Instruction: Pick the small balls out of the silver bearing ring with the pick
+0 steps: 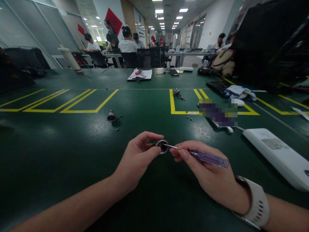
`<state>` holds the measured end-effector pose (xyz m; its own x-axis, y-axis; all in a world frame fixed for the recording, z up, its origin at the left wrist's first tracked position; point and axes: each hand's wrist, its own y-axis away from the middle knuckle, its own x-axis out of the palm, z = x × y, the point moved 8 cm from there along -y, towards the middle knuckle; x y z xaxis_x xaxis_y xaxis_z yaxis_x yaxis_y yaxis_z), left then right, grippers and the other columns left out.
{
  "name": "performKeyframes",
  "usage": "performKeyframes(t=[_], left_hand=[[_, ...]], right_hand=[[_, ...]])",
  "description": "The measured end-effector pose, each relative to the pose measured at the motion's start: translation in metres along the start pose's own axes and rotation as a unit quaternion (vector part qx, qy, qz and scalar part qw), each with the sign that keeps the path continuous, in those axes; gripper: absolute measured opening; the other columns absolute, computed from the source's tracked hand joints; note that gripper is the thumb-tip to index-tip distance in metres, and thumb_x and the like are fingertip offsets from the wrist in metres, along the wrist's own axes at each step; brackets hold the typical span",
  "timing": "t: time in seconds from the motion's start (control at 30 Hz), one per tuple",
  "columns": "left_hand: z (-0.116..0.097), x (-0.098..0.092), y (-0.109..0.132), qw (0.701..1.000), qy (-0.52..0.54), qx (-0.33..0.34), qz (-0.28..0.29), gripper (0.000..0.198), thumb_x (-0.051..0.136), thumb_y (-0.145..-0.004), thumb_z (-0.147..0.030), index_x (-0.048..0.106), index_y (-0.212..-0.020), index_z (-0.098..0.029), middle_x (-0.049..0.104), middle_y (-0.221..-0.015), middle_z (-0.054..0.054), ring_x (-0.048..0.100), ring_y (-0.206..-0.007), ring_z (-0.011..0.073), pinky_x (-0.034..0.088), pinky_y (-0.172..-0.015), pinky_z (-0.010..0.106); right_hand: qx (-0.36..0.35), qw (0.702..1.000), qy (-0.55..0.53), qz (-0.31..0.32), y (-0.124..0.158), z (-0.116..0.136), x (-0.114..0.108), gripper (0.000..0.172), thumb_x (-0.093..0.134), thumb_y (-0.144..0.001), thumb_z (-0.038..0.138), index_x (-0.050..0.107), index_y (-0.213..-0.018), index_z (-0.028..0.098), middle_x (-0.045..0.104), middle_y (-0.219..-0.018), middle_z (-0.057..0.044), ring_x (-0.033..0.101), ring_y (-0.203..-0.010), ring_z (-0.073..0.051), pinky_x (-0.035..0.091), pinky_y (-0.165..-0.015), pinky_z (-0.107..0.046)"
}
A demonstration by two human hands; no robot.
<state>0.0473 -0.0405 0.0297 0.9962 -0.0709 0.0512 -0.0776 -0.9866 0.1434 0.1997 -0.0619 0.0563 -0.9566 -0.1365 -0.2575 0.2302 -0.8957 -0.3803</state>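
My left hand (141,153) pinches a small round metal housing (162,141) between thumb and fingers, its open end turned toward my right hand. In my right hand (205,167) is a screwdriver (209,158) with a clear purple handle; its thin shaft reaches into the housing's opening, where the tip is hidden. A similar metal cup-shaped part (111,116) stands on the green table to the left, with several tiny nuts (117,130) near it. Two more small nuts (189,118) lie beyond my right hand.
Yellow tape (172,103) marks boxes on the table (72,154). Inside one lies a metal part with a shaft (178,93). A blurred-out phone (217,114) and a white power bank (277,154) lie right. Farther back are a clipboard (132,75) and cloth gloves (241,92). People sit beyond.
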Motion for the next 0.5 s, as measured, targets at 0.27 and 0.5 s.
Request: performKeyframes(t=[0.27, 0.5], left_hand=[[-0.007, 0.001, 0.000, 0.998, -0.050, 0.030, -0.001, 0.015, 0.063, -0.070, -0.016, 0.067, -0.084, -0.019, 0.071, -0.089, 0.002, 0.065, -0.077, 0.0151, 0.051, -0.072, 0.028], [-0.010, 0.003, 0.000, 0.995, -0.087, 0.050, -0.003, 0.014, 0.060, -0.071, -0.016, 0.068, -0.082, -0.018, 0.071, -0.086, 0.002, 0.066, -0.076, 0.0155, 0.053, -0.070, 0.027]], right_hand=[[-0.103, 0.988, 0.107, 0.047, 0.001, 0.025, 0.007, 0.016, 0.053, -0.087, 0.013, 0.062, -0.095, 0.022, 0.070, -0.088, -0.002, 0.066, -0.078, -0.015, 0.054, -0.070, -0.028], [-0.153, 0.977, 0.130, 0.069, 0.004, 0.028, 0.013, 0.018, 0.052, -0.087, 0.011, 0.060, -0.100, 0.020, 0.069, -0.095, -0.005, 0.066, -0.085, -0.016, 0.053, -0.075, -0.029]])
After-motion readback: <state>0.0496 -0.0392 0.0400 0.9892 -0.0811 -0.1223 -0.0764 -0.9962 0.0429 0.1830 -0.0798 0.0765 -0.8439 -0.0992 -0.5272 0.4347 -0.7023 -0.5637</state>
